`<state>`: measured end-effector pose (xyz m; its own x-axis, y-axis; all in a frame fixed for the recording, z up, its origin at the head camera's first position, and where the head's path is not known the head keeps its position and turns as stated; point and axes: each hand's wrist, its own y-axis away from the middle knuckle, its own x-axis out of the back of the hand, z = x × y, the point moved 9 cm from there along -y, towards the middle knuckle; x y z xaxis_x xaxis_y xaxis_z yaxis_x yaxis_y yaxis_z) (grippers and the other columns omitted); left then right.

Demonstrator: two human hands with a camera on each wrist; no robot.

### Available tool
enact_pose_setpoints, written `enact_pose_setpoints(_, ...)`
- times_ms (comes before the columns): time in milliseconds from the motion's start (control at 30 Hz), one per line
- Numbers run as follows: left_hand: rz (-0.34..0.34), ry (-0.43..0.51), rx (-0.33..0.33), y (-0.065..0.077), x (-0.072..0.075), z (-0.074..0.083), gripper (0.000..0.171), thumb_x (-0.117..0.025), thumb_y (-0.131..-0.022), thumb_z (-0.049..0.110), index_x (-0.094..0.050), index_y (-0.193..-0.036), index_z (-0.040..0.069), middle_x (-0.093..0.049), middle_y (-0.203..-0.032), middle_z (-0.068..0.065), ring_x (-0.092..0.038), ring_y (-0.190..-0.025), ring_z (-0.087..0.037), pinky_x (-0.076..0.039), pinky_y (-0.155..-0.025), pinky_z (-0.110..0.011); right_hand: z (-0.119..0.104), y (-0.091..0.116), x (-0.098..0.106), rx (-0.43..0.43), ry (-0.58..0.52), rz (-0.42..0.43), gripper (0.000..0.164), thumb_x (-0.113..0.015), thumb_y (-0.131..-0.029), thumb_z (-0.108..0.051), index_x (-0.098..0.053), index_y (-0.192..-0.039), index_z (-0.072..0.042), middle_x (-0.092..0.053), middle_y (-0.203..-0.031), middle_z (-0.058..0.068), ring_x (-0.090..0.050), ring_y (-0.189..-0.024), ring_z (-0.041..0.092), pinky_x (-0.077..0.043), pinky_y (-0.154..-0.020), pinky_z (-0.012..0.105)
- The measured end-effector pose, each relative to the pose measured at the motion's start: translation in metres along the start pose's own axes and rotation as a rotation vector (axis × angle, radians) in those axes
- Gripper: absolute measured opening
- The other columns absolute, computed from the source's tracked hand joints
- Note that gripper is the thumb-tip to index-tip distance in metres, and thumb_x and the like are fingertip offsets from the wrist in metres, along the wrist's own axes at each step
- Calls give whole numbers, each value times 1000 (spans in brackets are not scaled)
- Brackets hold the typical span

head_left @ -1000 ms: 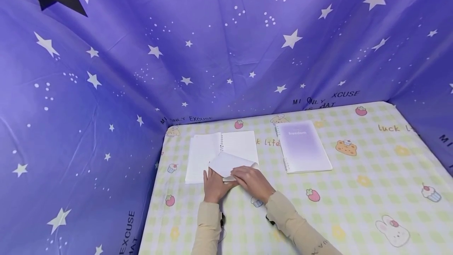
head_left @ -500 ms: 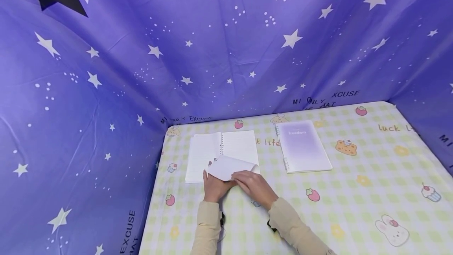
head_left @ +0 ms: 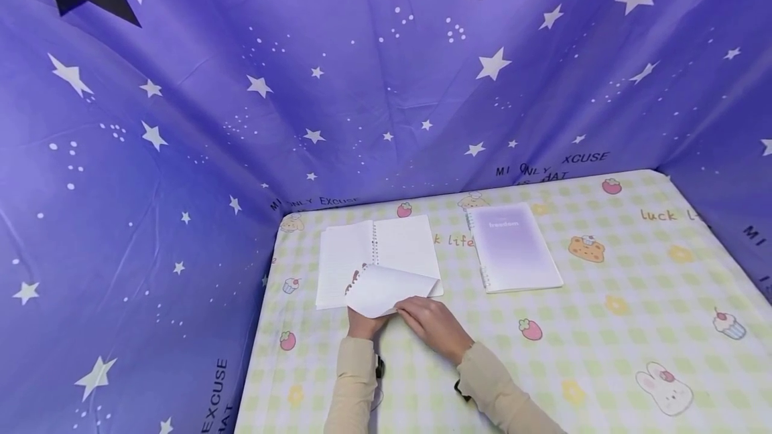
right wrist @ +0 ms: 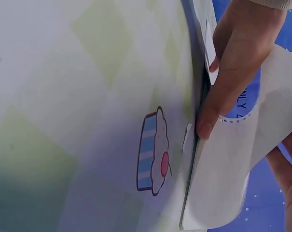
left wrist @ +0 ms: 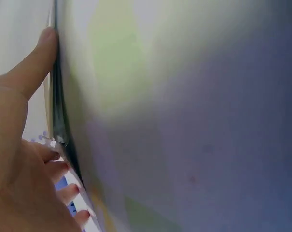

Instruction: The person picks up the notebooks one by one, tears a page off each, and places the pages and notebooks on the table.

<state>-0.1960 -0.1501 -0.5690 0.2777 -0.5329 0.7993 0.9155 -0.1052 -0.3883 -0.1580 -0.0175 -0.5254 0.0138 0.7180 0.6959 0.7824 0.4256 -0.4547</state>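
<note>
Comparing with a second ago, I see the loose page now curls higher off the open notebook, pinched by the right hand while the left hand grips the notebook's near edge, so the page is coming free.

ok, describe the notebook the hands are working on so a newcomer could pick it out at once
On the yellow-green checked table cover two spiral notebooks lie near the back edge. It is the left one, the open notebook, showing white lined pages. Unlike the closed purple notebook to its right, one of its pages is curled up at the near edge, held by the left hand and right hand.
</note>
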Motion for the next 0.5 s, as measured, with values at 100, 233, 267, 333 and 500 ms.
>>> enact_pose_setpoints(100,-29,108,-1,1,2,-2,88,-77,-62,31,-40,-131,-9,-41,-135,-26,-34,-125,-43,-27,-103,-51,-3,1,2,20,1,10,14,-62,-88,-15,-68,-100,-16,-67,-98,-7,-61,-93,7,-49,-84,24)
enact_pose_setpoints(233,-62,68,-23,0,6,-2,85,-57,-80,56,-39,-135,-6,-35,-139,-29,-28,-127,-49,-25,-102,-57,-8,3,8,46,-12,40,15,-65,-85,-13,-68,-99,-16,-66,-97,-7,-61,-92,8,-49,-84,25)
enact_pose_setpoints(267,-66,29,-28,0,7,-2,87,-48,-82,63,-40,-135,-5,-35,-139,-29,-29,-126,-50,-26,-101,-58,-9,4,10,50,-15,47,15,-65,-85,-13,-68,-99,-16,-66,-97,-7,-61,-91,8,-50,-83,25)
enact_pose_setpoints(333,-85,-30,-20,1,8,-2,90,-36,-82,69,-41,-135,-4,-35,-138,-29,-30,-126,-50,-26,-100,-61,-10,6,13,49,-20,54,15,-65,-85,-12,-68,-99,-17,-66,-97,-8,-61,-91,6,-50,-82,24)
enact_pose_setpoints(500,-218,-109,75,-1,1,-5,81,-49,-81,58,-37,-139,3,-32,-142,-27,-26,-130,-46,-23,-102,-61,-12,13,16,39,-49,39,17,-65,-85,-11,-68,-100,-18,-65,-98,-10,-60,-92,3,-50,-81,21)
